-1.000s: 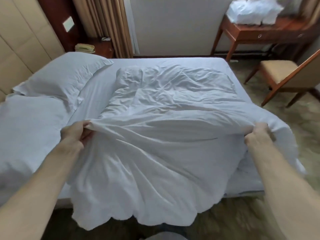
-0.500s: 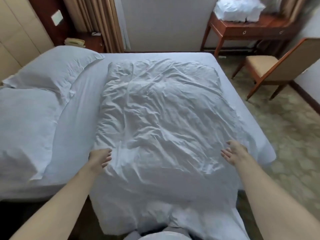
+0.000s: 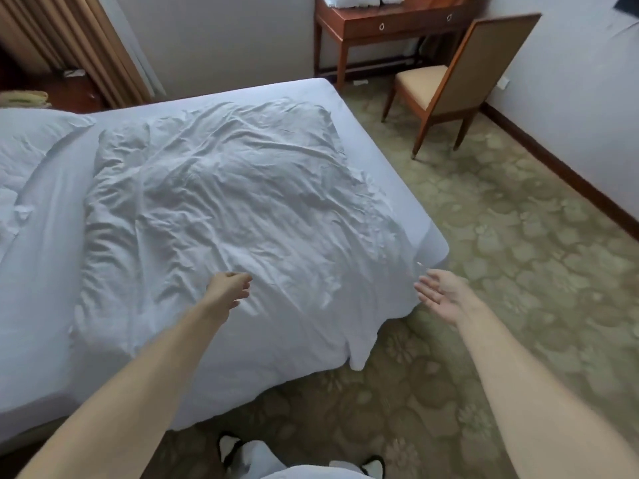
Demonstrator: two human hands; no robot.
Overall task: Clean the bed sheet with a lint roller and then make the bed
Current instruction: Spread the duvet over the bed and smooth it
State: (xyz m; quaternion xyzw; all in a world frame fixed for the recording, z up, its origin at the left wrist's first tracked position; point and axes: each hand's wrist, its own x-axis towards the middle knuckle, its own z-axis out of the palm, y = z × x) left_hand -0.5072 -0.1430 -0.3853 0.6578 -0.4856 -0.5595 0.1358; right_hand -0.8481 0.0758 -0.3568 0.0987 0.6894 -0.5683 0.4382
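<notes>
1. The duvet (image 3: 242,219) lies spread but wrinkled on the bed sheet (image 3: 45,305). Its near corner hangs over the bed's edge toward the carpet (image 3: 518,236). No lint roller is visible.
2. I judge the step to be making the bed. The next move calls for gripping the hanging edge and pulling it straight.
3. The left hand (image 3: 230,288) is over the duvet with fingers loosely curled, holding nothing. Whether it touches the cloth, I cannot tell.
4. The right hand (image 3: 444,295) is beside the bed's corner, palm up, fingers wide and empty.
5. A pillow (image 3: 31,146) lies at the far left.
</notes>
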